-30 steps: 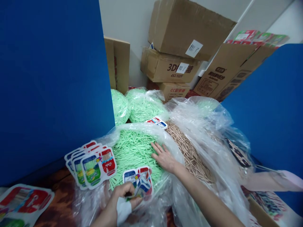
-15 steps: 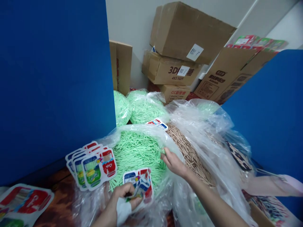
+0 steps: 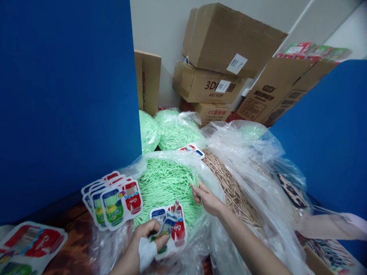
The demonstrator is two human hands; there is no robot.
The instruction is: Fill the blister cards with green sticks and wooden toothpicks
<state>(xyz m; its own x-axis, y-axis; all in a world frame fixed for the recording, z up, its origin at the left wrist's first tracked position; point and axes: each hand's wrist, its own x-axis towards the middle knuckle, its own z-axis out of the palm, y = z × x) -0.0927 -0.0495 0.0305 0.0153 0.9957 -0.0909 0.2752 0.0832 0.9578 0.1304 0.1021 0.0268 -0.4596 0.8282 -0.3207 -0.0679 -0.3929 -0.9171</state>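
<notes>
My left hand point(image 3: 145, 240) grips a small printed packet point(image 3: 171, 225) in red, blue and white at the bottom centre; a white bandage wraps one finger. My right hand point(image 3: 207, 198) rests on the right edge of a heap of green sticks point(image 3: 164, 183) lying in an open clear plastic bag, with its fingers pinched on a small bunch of them. A fanned stack of printed packets point(image 3: 114, 202) lies left of the heap. A heap of brown sticks point(image 3: 229, 183) fills another clear bag just right of my right hand.
Blue partition panels stand at left point(image 3: 65, 99) and right point(image 3: 323, 130). More bags of green sticks point(image 3: 174, 130) lie behind, and cardboard boxes point(image 3: 226, 38) are stacked against the wall. Loose packets point(image 3: 31, 244) lie at bottom left. Another person's sleeve point(image 3: 332, 225) shows at right.
My right hand lay flat and open on the green sticks; its fingers have closed into a pinch on some. The packet in my left hand has tilted and opened slightly.
</notes>
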